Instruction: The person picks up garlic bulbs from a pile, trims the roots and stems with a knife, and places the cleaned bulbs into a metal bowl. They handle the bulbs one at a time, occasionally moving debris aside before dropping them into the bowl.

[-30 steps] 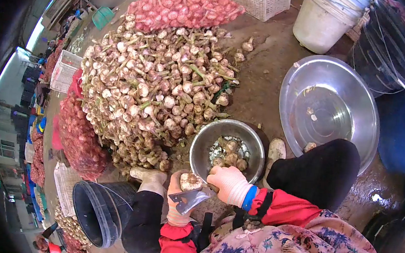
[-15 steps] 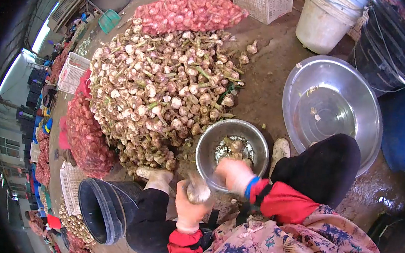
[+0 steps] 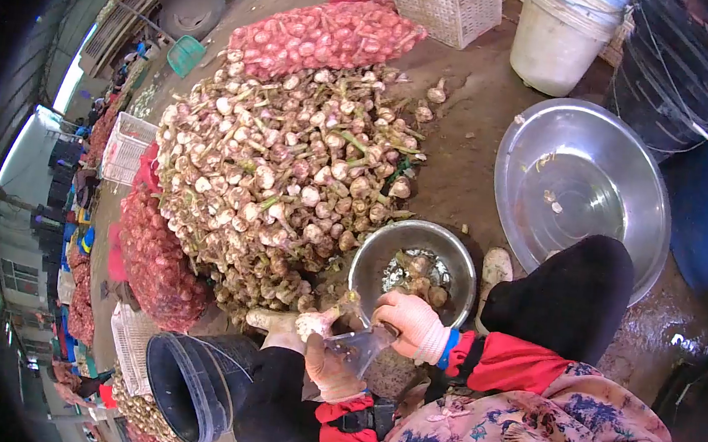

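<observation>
My left hand (image 3: 334, 372), in a pale glove, is closed around a garlic bulb (image 3: 309, 325) with its stem pointing up toward the bowl. A broad-bladed knife (image 3: 362, 348) is gripped by my right hand (image 3: 414, 321), also gloved; its shiny blade reaches across to the fingers of the left. Both hands are at the near side of a small metal bowl (image 3: 357, 265), which has several garlic bulbs (image 3: 418, 277) inside. Beyond lies a large heap of garlic (image 3: 291, 165) with stems still on.
A wide metal basin (image 3: 517, 210) sits at my right, beside a white bucket (image 3: 554, 53) and black buckets. Red mesh sacks of garlic (image 3: 328, 38) border the heap. Near my left leg a black bucket (image 3: 180, 383) lies tilted.
My left hand and its bulb have moved slightly left. My right hand, blurred over the bowl earlier, has come back nearer, and the knife's blade now shows between the hands.
</observation>
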{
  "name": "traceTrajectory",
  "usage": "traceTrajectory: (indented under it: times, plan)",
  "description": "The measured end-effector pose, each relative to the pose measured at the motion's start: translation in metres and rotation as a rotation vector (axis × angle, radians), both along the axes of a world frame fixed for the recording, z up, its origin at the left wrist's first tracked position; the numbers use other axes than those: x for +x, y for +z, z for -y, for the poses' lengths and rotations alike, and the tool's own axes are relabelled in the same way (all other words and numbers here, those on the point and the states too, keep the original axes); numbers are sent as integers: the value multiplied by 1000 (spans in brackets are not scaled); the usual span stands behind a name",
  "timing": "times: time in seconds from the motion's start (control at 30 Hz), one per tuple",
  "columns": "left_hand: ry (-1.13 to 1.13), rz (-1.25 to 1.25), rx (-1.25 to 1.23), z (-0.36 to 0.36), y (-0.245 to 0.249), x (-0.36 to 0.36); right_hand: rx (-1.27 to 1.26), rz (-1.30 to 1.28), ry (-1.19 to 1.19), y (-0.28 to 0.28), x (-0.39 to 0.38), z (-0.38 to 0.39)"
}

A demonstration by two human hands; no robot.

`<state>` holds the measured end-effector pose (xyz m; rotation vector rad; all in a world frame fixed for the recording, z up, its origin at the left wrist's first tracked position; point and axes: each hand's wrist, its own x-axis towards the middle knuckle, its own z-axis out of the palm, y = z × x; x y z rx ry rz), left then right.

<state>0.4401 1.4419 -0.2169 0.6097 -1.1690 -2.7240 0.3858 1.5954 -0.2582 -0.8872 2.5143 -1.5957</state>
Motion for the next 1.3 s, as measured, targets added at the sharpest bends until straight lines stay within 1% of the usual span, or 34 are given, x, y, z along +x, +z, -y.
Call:
traceTrajectory:
  times: [0.03, 0.1, 0.13, 0.17, 0.23, 0.27, 0.3, 0.37, 0.4, 0.43, 0.5, 0.53, 0.57, 0.63, 0.67, 0.7, 0.77, 0.8, 0.83, 0.9, 0.93, 0.97, 1.03, 1.07, 1.1, 1.17, 1.2, 1.23, 1.3]
  plan:
    - [-5, 4, 5, -3, -4, -1, 5, 4, -5, -1, -2, 1]
    - [-29, -90, 126, -7, -12, -1, -91, 26, -36, -6, -6, 3]
    - [37, -47, 123, -18, -5, -3, -90, 64, -29, -5, -10, 0]
    - [42, -42, 125, -21, -2, -8, -88, 70, -26, -23, -15, -2]
    - [8, -181, 249, -25, 7, -16, 301, 627, -221, -93, -25, -6]
    - [17, -86, 244, -41, 27, -25, 200, 742, -352, -119, -27, -17]
    - [-102, -192, -374, -26, -17, -31, 99, 860, -474, -146, -26, -24]
    - [-280, -101, -345, -9, -77, -38, 78, 886, -603, -130, -35, -22]
    - [-346, 143, -265, -5, -100, -41, -54, 892, -593, -113, -38, -20]
    - [-409, 385, -175, -2, -122, -44, -87, 866, -564, -120, -39, -19]
    - [-373, 556, -524, -3, -176, -53, -169, 834, -578, -133, -35, -11]
    - [-391, 534, -823, -4, -172, -60, -236, 864, -557, -131, -32, -10]
    - [-383, 546, -812, -1, -160, -72, -223, 871, -548, -119, -32, -10]
    - [-302, 683, -979, 25, -139, -94, -217, 978, -566, -100, -33, -8]
    - [-70, 638, -969, 48, -157, -97, -261, 979, -538, -106, -33, -5]
    - [161, 590, -953, 75, -177, -100, -246, 986, -533, -108, -34, -2]
    - [303, 813, -1164, 127, -188, -107, -397, 1052, -501, -101, -37, 2]
    - [274, 889, -1258, 164, -221, -106, -358, 1095, -533, -89, -40, 5]
    - [241, 962, -1352, 193, -254, -103, -346, 1096, -536, -94, -42, 6]
    - [-313, 1216, -1621, 206, -248, -109, -354, 1116, -438, -104, -38, 6]
    - [-447, 1231, -1701, 201, -235, -112, -338, 1106, -447, -106, -37, 7]
    - [-455, 1228, -1694, 201, -228, -116, -331, 1106, -453, -107, -38, 8]
    - [-641, 1259, -1649, 203, -222, -118, -336, 1110, -446, -108, -36, 10]
    - [-584, 1193, -1757, 200, -225, -113, -355, 1127, -448, -107, -36, 11]
    - [-577, 1194, -1759, 196, -224, -113, -357, 1124, -444, -105, -38, 13]
    - [-651, 1148, -1626, 179, -213, -113, -306, 1134, -424, -97, -40, 14]
    - [-493, 1106, -1619, 168, -214, -111, -314, 1128, -418, -94, -41, 15]
    - [-381, 1016, -1263, 165, -208, -114, -340, 1140, -406, -92, -40, 15]
    - [-354, 914, -1057, 176, -246, -103, -376, 1157, -389, -82, -34, 15]
